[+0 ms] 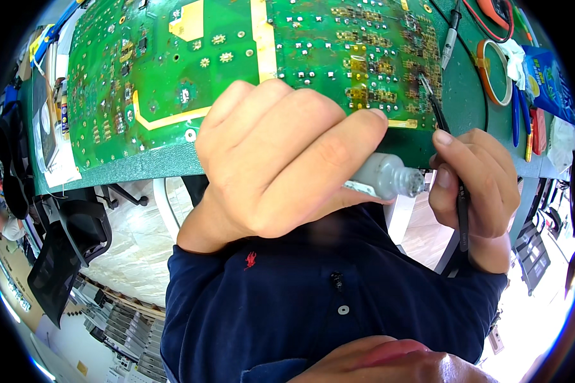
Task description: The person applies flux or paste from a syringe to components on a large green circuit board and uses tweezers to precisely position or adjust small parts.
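- Left hand (275, 150) is looming before the camera, knuckles up, its fingers curling closed around a small bottle (384, 175); the palm and most of the gripped length are staying out of sight.
- That bottle is sitting just right of centre, at three o'clock, tilting so that its threaded neck is pointing toward the right hand (476, 185). It is looking greyish and translucent, with a sliver of pale label showing; its base is hiding behind the fingers, and its contents are being hard to make out.
- Right-hand fingers are pinching black tweezers (462, 207), whose tips are pointing toward eleven o'clock over the crowded parts of a green circuit board (160, 89); whether they are touching it, I cannot tell.
- Filling twelve o'clock, the board is bearing yellow bands, solder points and brownish staining; its upper edge is running out of view, and the left hand is covering some of its near edge.
- Beneath it, a green mat (134, 169) is showing.
- Toward two o'clock, an orange-brown ring (489, 73) and a blue packet (549, 86) are lying.
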`<action>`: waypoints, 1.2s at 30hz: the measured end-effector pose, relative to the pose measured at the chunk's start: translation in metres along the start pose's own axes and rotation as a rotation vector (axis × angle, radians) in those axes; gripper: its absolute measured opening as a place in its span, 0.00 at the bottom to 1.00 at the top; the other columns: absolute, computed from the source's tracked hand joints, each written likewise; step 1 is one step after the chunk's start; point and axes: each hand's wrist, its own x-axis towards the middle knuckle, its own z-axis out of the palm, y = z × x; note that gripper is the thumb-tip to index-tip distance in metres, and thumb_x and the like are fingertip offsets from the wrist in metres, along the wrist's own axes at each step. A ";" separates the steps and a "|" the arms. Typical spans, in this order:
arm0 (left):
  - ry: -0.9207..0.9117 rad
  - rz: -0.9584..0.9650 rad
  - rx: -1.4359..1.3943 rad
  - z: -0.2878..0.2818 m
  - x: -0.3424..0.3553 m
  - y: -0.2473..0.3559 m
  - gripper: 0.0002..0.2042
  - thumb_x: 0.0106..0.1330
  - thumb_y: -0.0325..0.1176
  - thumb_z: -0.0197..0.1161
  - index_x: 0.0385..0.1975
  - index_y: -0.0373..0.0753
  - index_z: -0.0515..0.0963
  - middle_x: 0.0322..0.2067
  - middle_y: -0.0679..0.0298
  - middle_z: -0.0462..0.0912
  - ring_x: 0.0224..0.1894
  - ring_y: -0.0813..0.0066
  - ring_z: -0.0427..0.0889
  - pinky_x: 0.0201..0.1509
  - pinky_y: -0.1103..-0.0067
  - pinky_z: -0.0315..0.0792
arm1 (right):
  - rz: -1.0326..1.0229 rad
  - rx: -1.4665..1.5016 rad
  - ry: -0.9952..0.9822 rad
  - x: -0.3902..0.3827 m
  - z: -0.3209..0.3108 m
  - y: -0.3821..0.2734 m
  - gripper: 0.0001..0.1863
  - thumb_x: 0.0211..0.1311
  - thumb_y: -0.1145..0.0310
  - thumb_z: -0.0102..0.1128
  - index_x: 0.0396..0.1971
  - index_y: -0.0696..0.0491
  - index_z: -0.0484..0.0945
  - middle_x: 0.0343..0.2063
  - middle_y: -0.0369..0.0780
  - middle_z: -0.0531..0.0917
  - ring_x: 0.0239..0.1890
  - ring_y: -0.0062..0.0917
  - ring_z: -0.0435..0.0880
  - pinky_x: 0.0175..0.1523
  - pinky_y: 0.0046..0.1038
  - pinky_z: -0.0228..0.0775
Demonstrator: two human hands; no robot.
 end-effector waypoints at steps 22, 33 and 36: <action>0.003 0.004 0.004 0.001 0.000 0.000 0.26 0.46 0.57 0.69 0.31 0.37 0.82 0.22 0.66 0.78 0.20 0.72 0.73 0.22 0.80 0.62 | -0.057 -0.014 -0.012 -0.001 0.000 0.003 0.18 0.44 0.81 0.59 0.40 0.67 0.77 0.15 0.37 0.72 0.13 0.23 0.70 0.17 0.23 0.60; -0.013 0.019 0.012 0.001 0.001 -0.002 0.27 0.48 0.58 0.67 0.30 0.36 0.82 0.21 0.65 0.79 0.19 0.72 0.73 0.21 0.80 0.61 | -0.103 -0.024 0.004 -0.003 0.000 0.006 0.16 0.49 0.76 0.61 0.39 0.68 0.78 0.14 0.37 0.71 0.13 0.22 0.69 0.16 0.23 0.58; -0.016 0.021 0.012 0.000 0.001 -0.002 0.27 0.48 0.58 0.67 0.30 0.36 0.82 0.21 0.65 0.79 0.19 0.72 0.73 0.21 0.80 0.61 | -0.115 -0.027 0.004 -0.004 0.000 0.007 0.16 0.49 0.76 0.61 0.39 0.67 0.78 0.14 0.37 0.71 0.13 0.22 0.69 0.16 0.22 0.58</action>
